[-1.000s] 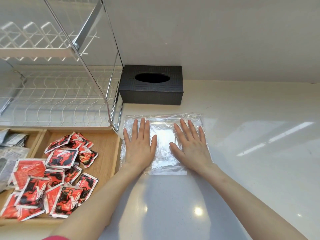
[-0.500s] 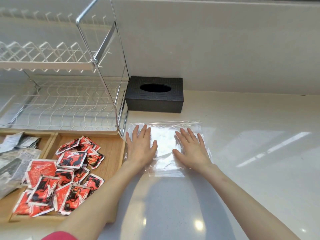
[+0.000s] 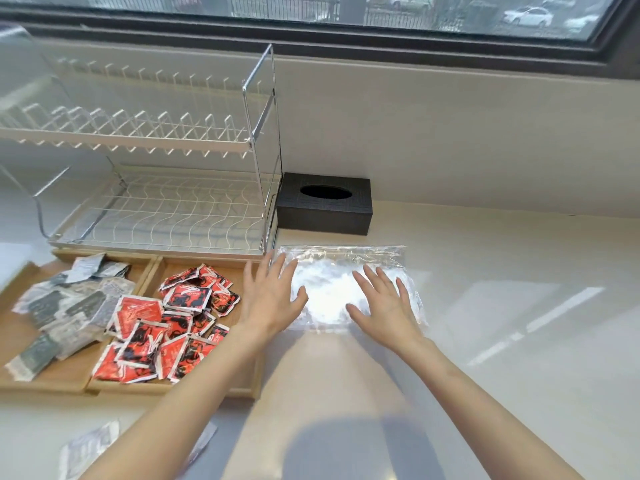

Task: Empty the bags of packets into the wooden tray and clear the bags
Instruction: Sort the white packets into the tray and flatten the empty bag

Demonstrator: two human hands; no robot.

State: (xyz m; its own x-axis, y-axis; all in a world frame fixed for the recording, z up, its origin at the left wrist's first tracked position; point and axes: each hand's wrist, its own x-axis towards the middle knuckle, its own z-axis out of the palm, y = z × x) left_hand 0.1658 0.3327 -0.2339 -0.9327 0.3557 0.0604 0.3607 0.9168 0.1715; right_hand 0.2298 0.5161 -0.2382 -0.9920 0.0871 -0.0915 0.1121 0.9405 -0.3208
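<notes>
The counter (image 3: 485, 341) ran pale and glossy under a long window (image 3: 346, 8), with parked cars just visible outside, and the light from it lay in bright streaks on the stone. Seen from the head camera, the only view there was, a wire dish rack (image 3: 156, 209) stood at the back left with a black tissue box (image 3: 323, 204) tucked just beside its frame.

In front of the rack sat the wooden tray (image 3: 173, 389), split into compartments. The red packets (image 3: 166, 327) were heaped in the right one, the grey packets (image 3: 65, 306) in the left, so the emptying looked finished for both kinds. A grey-and-white scrap or packet (image 3: 90, 448) lay loose on the counter near the bottom edge; I could not tell which it was.

The clear bag (image 3: 343, 282) lay flat and empty on the counter, just right of the tray and in front of the tissue box. The left hand (image 3: 270, 299) hung over the bag's left edge and the tray's rim, the right hand (image 3: 384, 306) over the bag's right half. Both had fingers straight and spread, gripping nothing. Whether the palms pressed the plastic or hovered a little above it I could not tell. Spread like that, they seemed meant to flatten the bag and squeeze out its air, so that it could be folded or slid away.
</notes>
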